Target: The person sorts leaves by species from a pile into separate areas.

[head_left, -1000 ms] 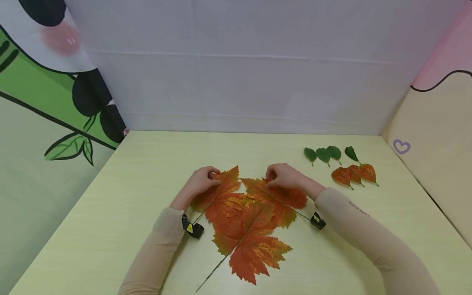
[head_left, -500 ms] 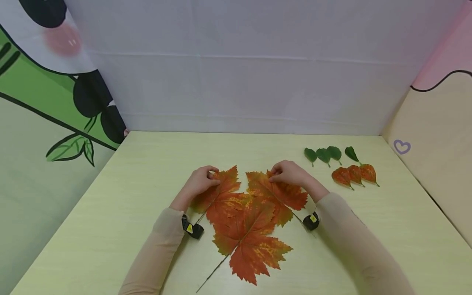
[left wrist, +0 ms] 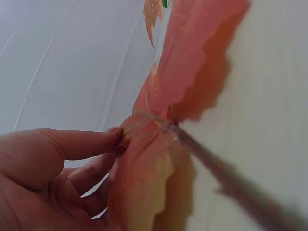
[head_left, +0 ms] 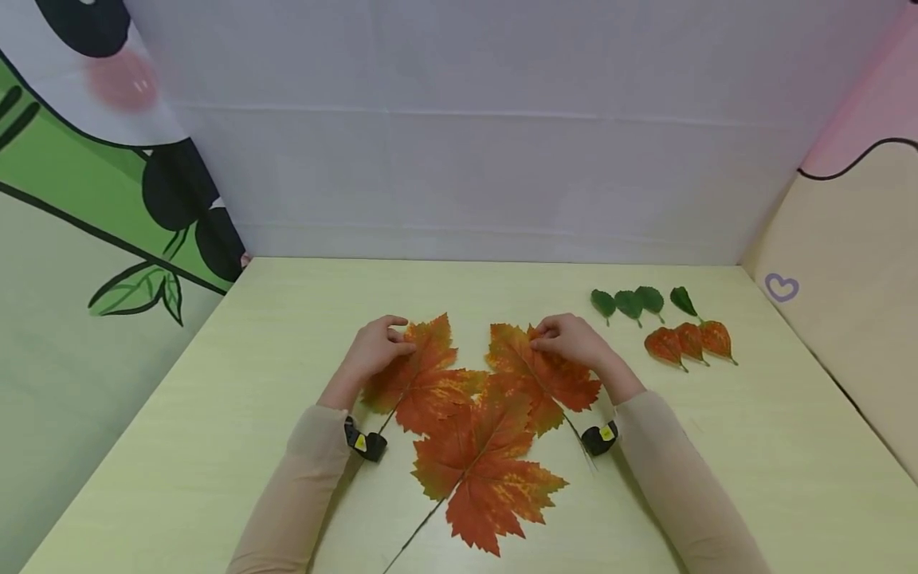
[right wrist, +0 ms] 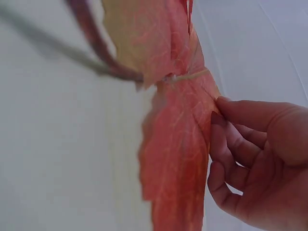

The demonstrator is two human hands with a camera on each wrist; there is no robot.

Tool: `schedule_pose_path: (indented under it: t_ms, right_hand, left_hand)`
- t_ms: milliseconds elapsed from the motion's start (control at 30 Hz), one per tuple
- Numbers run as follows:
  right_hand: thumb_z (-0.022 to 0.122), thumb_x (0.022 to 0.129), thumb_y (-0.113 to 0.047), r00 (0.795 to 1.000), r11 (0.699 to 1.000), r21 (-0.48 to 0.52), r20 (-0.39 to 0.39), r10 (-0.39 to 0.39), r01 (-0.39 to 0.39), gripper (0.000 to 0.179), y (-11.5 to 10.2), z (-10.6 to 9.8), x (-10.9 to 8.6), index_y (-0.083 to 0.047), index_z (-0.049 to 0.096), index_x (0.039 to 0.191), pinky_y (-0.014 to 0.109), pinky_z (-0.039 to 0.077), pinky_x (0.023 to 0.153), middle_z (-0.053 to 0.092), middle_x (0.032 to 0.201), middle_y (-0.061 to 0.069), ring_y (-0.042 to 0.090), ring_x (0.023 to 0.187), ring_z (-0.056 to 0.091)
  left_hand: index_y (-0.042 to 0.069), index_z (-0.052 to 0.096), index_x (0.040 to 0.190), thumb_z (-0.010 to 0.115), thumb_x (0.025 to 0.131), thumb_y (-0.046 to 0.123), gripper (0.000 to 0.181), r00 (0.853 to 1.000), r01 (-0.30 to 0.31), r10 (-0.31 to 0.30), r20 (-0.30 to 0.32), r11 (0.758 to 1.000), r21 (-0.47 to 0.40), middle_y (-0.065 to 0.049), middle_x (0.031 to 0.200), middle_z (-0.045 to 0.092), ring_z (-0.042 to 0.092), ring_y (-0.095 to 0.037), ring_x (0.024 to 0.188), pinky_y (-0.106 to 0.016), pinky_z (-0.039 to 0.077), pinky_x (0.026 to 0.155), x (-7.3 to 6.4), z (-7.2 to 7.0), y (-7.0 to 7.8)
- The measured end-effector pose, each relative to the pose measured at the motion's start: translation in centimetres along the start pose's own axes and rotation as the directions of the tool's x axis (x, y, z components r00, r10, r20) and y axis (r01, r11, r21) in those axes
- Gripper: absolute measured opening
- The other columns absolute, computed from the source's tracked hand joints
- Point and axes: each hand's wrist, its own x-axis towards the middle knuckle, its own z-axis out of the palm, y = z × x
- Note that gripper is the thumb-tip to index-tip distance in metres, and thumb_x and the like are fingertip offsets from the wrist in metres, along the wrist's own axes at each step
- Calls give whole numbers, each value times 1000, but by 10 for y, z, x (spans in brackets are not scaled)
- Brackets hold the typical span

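Observation:
Three large orange-red maple leaves with thin stems lie on the table, fanned so that they overlap at the middle. My left hand (head_left: pixel 373 347) pinches the edge of the left maple leaf (head_left: pixel 425 391) between thumb and fingers; in the left wrist view that thumb (left wrist: pixel 91 143) presses on the leaf's surface. On the other side, my right hand (head_left: pixel 571 340) pinches the upper edge of the right maple leaf (head_left: pixel 534 375), with its stem pointing down to the right. The front maple leaf (head_left: pixel 495 470) overlaps both, its long stem running toward the near edge, and neither hand touches it.
At the back right of the pale table (head_left: pixel 215 399) lie several small green leaves (head_left: pixel 629 303). Just in front of them are three orange lantern-shaped pods (head_left: pixel 690 341). A light cloth wall (head_left: pixel 488 159) rises behind the table, with printed panels at both sides.
Both outer leaves have moved apart, the left one to the left and the right one to the right, along with the hands pinching them. The front leaf has hardly moved.

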Motion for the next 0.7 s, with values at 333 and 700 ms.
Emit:
schedule_pose_path:
  t_ms: [333,700]
  right_hand:
    - [60,88,-23,992,1000,9,-121,24,-23,25,-1,-2,-3,-5,61,104,32,46,66,65,91,10,20,79,58]
    - [60,88,-25,988,999,16,-146,40,-39,24,5,-3,-2,-6,62,104,30,44,63,63,89,9,20,76,56]
  left_hand:
    - [-1,51,121,62,86,20,42,999,14,-15,-37,1000,-26,-19,107,62,59,-30,97,-41,47,82,-3,-14,-3]
    - [-1,53,107,60,88,18,28,994,34,-36,-105,999,-17,-17,102,58,56,-27,85,-32,46,69,6,-36,-14]
